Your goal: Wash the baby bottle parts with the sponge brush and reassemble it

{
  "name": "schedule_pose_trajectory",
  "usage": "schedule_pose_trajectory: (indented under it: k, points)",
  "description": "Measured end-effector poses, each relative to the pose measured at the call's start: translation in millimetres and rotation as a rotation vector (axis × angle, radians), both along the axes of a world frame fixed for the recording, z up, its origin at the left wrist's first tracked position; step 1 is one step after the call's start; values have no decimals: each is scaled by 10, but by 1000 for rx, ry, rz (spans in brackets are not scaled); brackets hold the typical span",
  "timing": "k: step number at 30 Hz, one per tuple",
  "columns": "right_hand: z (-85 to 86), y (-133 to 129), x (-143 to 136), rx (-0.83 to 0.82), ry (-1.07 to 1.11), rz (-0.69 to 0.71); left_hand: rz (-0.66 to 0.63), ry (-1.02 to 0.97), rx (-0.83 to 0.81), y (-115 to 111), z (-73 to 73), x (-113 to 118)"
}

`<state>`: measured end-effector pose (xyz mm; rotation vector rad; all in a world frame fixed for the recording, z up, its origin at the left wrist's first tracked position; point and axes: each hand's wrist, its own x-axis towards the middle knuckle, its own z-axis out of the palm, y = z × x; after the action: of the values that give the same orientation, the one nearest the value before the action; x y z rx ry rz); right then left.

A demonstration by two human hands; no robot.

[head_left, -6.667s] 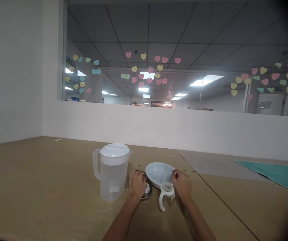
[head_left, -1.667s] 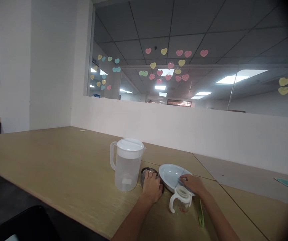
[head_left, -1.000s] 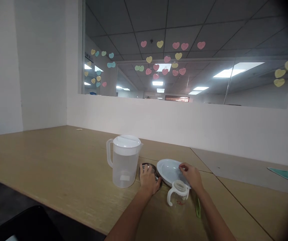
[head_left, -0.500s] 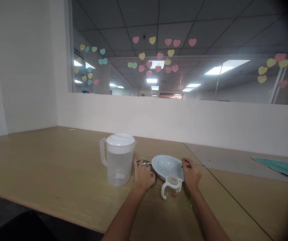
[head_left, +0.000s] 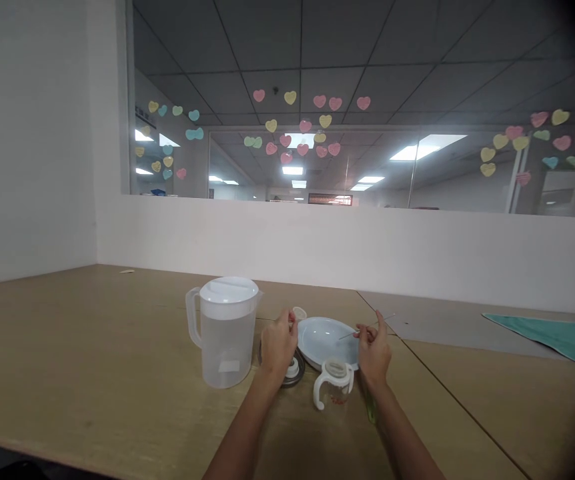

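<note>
My left hand is closed, thumb and fingers pinched at the edge of a small pale round piece, like a ring or disc. Below that hand lies a dark-rimmed round lid with a white knob, partly covered. In the fingers of my right hand is a thin straight stick, slanting over the right side of a white bowl. Close in front of the bowl stands a small clear cup with a white collar and handle and red marks.
A translucent lidded pitcher stands left of my left hand. Something green lies partly under my right forearm. A teal cloth is at the table's right, and a small pale piece at the back left.
My left hand has lifted off the dark-rimmed lid and now pinches the pale round piece beside the bowl. My right hand's index finger has straightened upward along the stick. The view has shifted slightly.
</note>
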<state>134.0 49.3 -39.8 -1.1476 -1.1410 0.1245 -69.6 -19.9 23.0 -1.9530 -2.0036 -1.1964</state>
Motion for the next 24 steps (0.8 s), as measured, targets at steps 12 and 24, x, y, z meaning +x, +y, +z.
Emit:
schedule_pose_trajectory:
  k: [12, 24]
  points:
    - [-86, 56, 60, 45, 226, 319, -278, -262, 45, 410, -213, 260]
    - [-54, -162, 58, 53, 111, 198, -359, -166, 34, 394, -542, 254]
